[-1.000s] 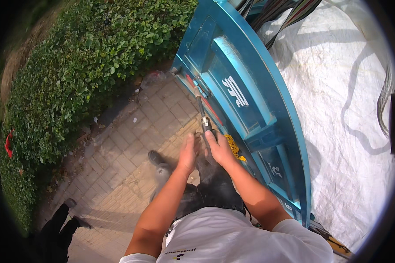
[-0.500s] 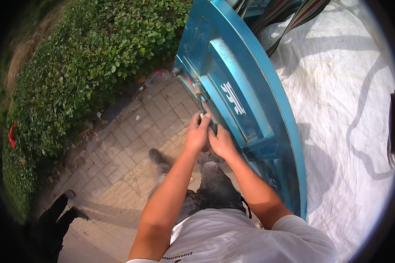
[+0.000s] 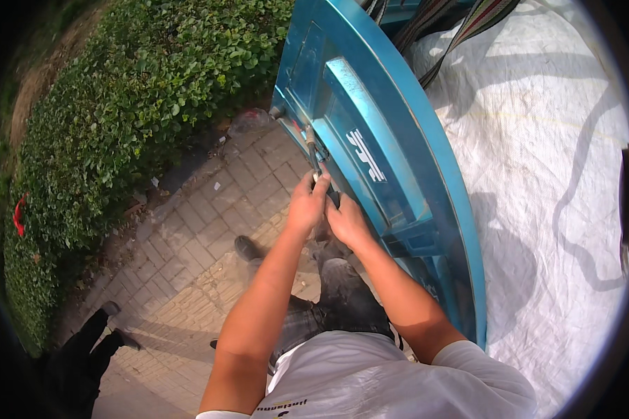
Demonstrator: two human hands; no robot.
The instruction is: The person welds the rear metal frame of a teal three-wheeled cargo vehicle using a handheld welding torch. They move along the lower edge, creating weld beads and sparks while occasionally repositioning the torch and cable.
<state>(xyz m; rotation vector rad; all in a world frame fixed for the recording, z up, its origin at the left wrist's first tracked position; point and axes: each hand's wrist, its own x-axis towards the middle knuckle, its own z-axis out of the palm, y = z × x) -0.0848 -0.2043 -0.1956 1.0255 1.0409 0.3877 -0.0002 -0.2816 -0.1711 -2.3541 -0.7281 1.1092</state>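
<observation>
Both of my hands are together beside the blue metal side panel (image 3: 370, 126) of a vehicle. My left hand (image 3: 307, 202) is closed, its thumb pressed on a dark cord-like piece (image 3: 316, 166). That piece runs up from my fingers to a metal fitting (image 3: 310, 137) at the panel's lower edge. My right hand (image 3: 346, 220) is just to the right, touching or nearly touching the left. Its fingers are curled around a short dark piece (image 3: 334, 198), mostly hidden; whether it joins the cord-like piece I cannot tell.
A white woven sheet (image 3: 538, 140) covers the load on the right, with striped straps (image 3: 479, 28) at the top. A green hedge (image 3: 140, 105) borders the brick pavement (image 3: 210, 202) on the left. Another person's dark-trousered legs (image 3: 91, 356) stand at the lower left.
The panel and both hands sit slightly further left and higher in the view. My hands keep their closed hold beside the panel.
</observation>
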